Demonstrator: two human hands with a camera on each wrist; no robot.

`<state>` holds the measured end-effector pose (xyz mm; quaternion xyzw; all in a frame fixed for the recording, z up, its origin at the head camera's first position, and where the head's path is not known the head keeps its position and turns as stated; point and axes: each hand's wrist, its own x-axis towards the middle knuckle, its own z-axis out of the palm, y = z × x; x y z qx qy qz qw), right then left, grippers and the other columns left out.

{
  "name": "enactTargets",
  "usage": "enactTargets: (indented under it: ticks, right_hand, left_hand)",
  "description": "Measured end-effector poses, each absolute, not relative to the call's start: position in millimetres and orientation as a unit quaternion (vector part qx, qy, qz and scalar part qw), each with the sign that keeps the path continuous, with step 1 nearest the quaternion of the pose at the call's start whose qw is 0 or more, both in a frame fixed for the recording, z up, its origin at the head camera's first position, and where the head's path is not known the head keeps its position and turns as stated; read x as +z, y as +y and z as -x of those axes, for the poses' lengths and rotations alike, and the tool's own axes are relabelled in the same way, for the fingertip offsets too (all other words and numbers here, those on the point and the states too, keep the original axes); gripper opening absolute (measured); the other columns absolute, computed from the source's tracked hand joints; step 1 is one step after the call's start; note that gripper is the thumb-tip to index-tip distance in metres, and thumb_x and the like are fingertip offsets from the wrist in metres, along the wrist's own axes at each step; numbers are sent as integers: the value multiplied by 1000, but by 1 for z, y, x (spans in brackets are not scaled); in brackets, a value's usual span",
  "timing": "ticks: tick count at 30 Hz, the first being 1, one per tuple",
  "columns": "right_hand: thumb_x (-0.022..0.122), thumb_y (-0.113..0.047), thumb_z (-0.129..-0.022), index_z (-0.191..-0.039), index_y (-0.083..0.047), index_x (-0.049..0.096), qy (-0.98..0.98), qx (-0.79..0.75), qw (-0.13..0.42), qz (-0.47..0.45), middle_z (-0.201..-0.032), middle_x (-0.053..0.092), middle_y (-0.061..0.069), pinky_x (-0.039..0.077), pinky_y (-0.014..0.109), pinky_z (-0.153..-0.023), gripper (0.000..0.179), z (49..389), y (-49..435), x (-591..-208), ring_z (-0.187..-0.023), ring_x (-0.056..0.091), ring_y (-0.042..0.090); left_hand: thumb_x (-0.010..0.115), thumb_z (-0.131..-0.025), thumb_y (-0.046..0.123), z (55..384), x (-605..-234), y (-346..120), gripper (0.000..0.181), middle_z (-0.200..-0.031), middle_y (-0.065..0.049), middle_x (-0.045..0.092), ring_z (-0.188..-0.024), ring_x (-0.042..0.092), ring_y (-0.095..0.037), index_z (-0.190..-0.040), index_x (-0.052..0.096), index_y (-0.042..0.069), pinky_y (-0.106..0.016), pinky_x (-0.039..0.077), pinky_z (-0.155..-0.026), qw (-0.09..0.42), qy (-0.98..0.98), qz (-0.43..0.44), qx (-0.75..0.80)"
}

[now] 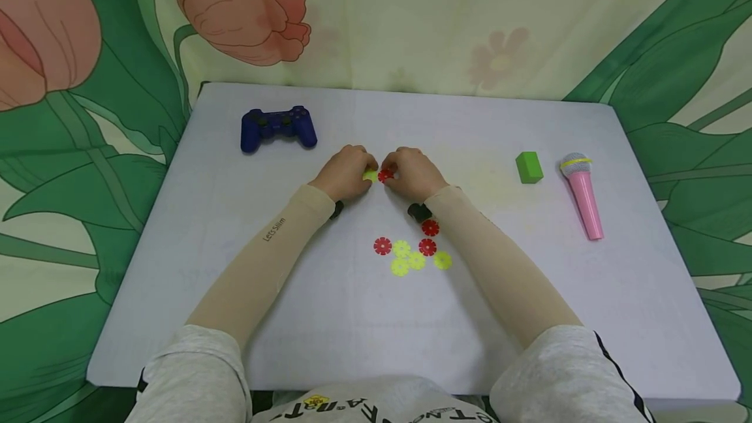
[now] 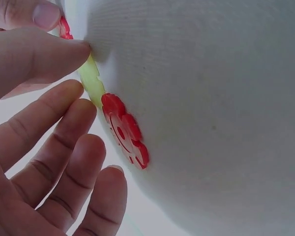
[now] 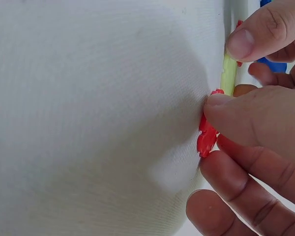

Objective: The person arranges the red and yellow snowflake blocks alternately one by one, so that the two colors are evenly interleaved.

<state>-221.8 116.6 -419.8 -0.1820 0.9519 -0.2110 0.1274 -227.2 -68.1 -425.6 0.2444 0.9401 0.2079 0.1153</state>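
Above the middle of the table, my left hand [image 1: 348,172] pinches a yellow-green flower-shaped plastic disc [image 2: 92,81] between thumb and index finger. My right hand [image 1: 416,172] grips a red flower-shaped disc [image 3: 208,130] between thumb and fingers. These two discs meet edge to edge; whether their slots are fully interlocked cannot be told. Another red disc [image 2: 124,132] adjoins the yellow-green one on the other side, by the left fingers, and is hidden from the head view. The left hand's other fingers are loosely bent.
Nearer the person lie loose red discs [image 1: 427,247] and several yellow-green discs [image 1: 416,260]. A dark blue game controller [image 1: 279,128] rests at the back left of the white table [image 1: 305,344]. On the right are a green block [image 1: 529,167] and a pink toy microphone [image 1: 584,201].
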Motion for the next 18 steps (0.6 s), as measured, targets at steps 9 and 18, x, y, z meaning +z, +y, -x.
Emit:
enactTargets:
  ticks: [9, 18]
  right_hand:
    - [76, -16, -93, -120, -5, 74, 952, -220, 126, 174, -113, 71, 11, 55, 41, -99, 29, 218, 123, -422, -106, 64, 28]
    - [74, -16, -94, -125, -5, 72, 949, -230, 126, 174, -117, 71, 11, 52, 42, -103, 33, 215, 132, -424, -110, 63, 27]
  left_hand:
    - [74, -92, 10, 227, -427, -60, 35, -127, -14, 70, -119, 61, -33, -126, 73, 4, -43, 52, -106, 124, 937, -255, 205]
    - [77, -93, 17, 232, -428, -49, 35, -123, -11, 71, -113, 62, -29, -126, 73, 5, -40, 53, -101, 113, 934, -270, 206]
